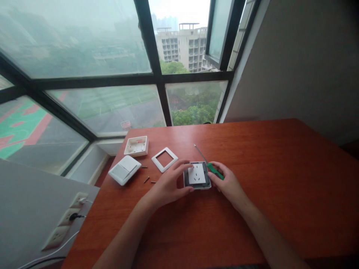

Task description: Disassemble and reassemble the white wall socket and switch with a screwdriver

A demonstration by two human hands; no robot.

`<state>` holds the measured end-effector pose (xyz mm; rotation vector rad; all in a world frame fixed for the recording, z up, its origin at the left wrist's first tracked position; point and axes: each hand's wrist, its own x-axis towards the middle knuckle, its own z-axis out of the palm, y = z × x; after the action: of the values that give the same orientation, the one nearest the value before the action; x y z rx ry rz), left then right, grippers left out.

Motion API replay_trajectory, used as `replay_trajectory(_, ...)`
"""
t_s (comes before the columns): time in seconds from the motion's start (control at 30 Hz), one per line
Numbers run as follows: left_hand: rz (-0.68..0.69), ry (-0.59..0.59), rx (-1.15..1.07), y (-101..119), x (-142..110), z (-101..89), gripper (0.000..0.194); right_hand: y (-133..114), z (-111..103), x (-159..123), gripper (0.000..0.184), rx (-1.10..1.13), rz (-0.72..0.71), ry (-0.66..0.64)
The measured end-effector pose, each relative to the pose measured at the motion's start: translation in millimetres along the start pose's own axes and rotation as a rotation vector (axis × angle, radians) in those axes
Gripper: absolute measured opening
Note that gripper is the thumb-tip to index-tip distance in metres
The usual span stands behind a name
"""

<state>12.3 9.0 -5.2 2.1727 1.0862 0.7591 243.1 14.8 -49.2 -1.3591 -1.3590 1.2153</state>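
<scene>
A wall socket [197, 175] with a white face and dark grey surround lies on the table, face up. My left hand [171, 183] grips it from the left, the thumb at its near edge and the fingers over its far edge. In my right hand [226, 183] is a screwdriver with a green handle [215, 171], its shaft pointing away to the far left. The right fingertips are close to the socket's right edge; whether they touch it I cannot tell. A white cover frame [165, 159] lies just beyond my left hand.
A white switch panel [125, 170] and an open white back box [136, 146] lie at the table's left. Several screws [146, 179] are scattered near the panel. Windows [112, 104] stand behind the wooden table [266, 168]. Wall outlets [65, 216] with plugged cables are at lower left.
</scene>
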Motion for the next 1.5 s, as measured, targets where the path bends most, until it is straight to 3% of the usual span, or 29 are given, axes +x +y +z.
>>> replay_trajectory(0.27,-0.004,0.001,0.015,0,-1,1.4,0.064,-2,1,-1,0.042,0.021,0.042,-0.024)
replay_trajectory(0.37,-0.017,0.021,0.064,3,0,-7.1,0.065,-6,0,-3,0.044,0.106,0.076,0.0)
replay_trajectory(0.47,-0.083,0.099,0.199,7,-7,-26.1,0.043,-11,-6,-5,0.044,0.211,0.109,0.01)
replay_trajectory(0.53,-0.166,0.143,0.307,7,-18,-40.9,0.022,-14,-11,-5,0.037,0.282,0.113,-0.004)
replay_trajectory(0.6,-0.268,0.138,0.415,3,-36,-53.2,0.014,-15,-15,-5,0.03,0.338,0.11,-0.01)
replay_trajectory(0.7,-0.355,0.13,0.581,-5,-67,-61.5,0.018,-15,-17,-5,0.027,0.373,0.119,-0.02)
replay_trajectory(0.87,-0.44,0.063,0.69,-13,-94,-52.1,0.025,-15,-13,-5,0.028,0.34,0.143,-0.051)
replay_trajectory(1.17,-0.493,0.072,0.77,-14,-81,-46.3,0.016,-13,-13,-4,0.031,0.304,0.159,-0.042)
replay_trajectory(1.37,-0.564,-0.033,0.814,-17,-70,-47.5,0.019,-13,-12,-4,0.035,0.303,0.157,-0.039)
replay_trajectory(1.5,-0.494,0.106,0.775,-14,-68,-49.6,0.011,-14,-12,-4,0.034,0.296,0.139,-0.019)
